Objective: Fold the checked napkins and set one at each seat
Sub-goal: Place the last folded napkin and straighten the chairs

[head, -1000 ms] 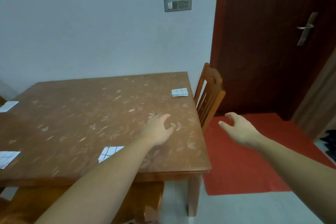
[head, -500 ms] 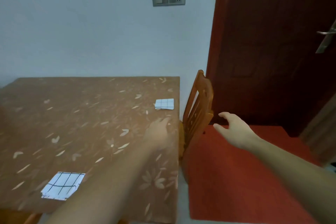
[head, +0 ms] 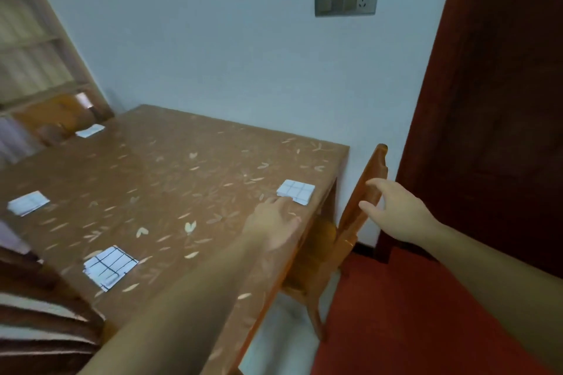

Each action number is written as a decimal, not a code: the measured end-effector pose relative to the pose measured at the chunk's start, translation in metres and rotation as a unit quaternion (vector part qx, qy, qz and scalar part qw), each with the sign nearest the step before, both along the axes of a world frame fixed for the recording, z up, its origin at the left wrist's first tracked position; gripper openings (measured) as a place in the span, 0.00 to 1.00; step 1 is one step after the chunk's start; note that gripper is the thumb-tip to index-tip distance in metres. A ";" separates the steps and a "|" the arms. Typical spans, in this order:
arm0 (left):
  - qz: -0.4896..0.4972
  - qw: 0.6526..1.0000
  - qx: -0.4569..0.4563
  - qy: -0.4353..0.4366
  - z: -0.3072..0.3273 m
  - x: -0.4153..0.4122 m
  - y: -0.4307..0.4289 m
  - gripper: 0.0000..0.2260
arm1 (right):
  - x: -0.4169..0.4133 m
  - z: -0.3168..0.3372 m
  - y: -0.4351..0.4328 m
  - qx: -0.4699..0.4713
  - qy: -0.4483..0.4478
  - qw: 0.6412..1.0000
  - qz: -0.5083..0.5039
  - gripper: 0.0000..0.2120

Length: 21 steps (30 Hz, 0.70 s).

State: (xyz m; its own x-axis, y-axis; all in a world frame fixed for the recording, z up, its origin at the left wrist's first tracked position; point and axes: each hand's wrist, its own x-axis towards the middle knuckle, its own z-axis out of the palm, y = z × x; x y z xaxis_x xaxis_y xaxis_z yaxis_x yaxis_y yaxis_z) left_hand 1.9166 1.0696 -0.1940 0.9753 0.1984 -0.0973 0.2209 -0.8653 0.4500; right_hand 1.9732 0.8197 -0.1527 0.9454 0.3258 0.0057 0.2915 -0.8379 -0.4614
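Four folded napkins lie flat on the desk (head: 170, 173), each a small white square stack with a dark grid of thin lines. Napkin A (head: 295, 191) sits near the desk's right edge, just ahead of the left hand (head: 271, 224); whether the fingertips touch its near edge cannot be told. Its grid is faint and its layers are slightly offset at the near corner. Napkin B (head: 110, 266) is well left of the left hand and nearer the person, with the boldest black lines and edges stepped on the near side. Napkin C (head: 28, 203) is further left, blurred, with its grid barely visible. Napkin D (head: 90, 130) lies at the far left corner, well apart from both hands, too blurred to read a pattern.

The left hand rests palm down on the desk with fingers stretched forward, holding nothing. The right hand (head: 393, 208) is off the desk with fingers loosely spread and empty, right at the top of the chair (head: 350, 222) back; contact is unclear. The chair is pushed in at the desk's right side, between the two hands.
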 end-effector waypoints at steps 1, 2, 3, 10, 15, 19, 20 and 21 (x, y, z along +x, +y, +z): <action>0.014 1.000 -0.014 -0.001 -0.004 0.010 -0.002 0.26 | 0.013 -0.002 0.002 -0.016 -0.005 1.000 0.008 0.26; 0.028 0.999 -0.029 -0.003 -0.009 0.020 -0.003 0.25 | 0.027 -0.004 0.004 -0.031 -0.009 0.999 0.015 0.26; 0.038 0.999 -0.038 -0.006 -0.015 0.030 -0.004 0.26 | 0.041 -0.007 0.006 -0.044 -0.014 0.999 0.023 0.26; 0.118 0.988 -0.093 0.036 -0.060 0.109 -0.005 0.25 | 0.148 -0.026 0.008 -0.081 -0.014 0.994 0.076 0.26; 0.160 0.981 -0.095 0.052 -0.063 0.145 -0.003 0.26 | 0.218 -0.030 0.018 -0.078 0.012 0.992 0.101 0.26; 0.218 0.972 -0.064 0.063 -0.063 0.172 0.005 0.26 | 0.270 -0.038 0.037 -0.055 0.046 0.981 0.182 0.29; 0.236 0.968 -0.059 0.059 -0.060 0.176 0.003 0.27 | 0.282 -0.039 0.043 -0.048 0.055 0.977 0.200 0.30; 0.254 0.964 -0.054 0.053 -0.057 0.179 0.001 0.27 | 0.295 -0.039 0.050 -0.041 0.059 0.973 0.220 0.31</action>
